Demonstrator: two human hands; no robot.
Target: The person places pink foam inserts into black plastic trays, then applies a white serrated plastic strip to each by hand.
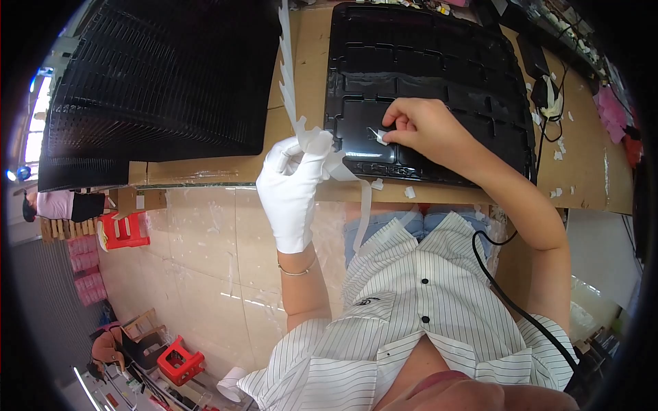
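**Peeling small labels onto a black tray**

Nearest to us, our left hand (293, 186), in a white cloth glove, hovers just off the near edge of the brown cardboard-covered workbench (582, 171). Its fingers are pinched together on a long white paper backing strip (322, 147), which runs up past the tray's left side and trails down toward our lap. We judge the strip light, limp and easily torn, best held close to where a piece comes off, as the glove does now.

Farther in, our bare right hand (428, 127) rests on the glossy black moulded plastic tray (425, 61), near its front left corner. The thumb and forefinger are closed on a small white sticker (377, 135), its free end poking out to the left of the fingertips and lying against the tray's surface. It looks thin and tacky, so only an edge should be gripped.

Beyond, at the far left, stands a stack of black ribbed trays (157, 75). White paper scraps (410, 192) dot the near edge.
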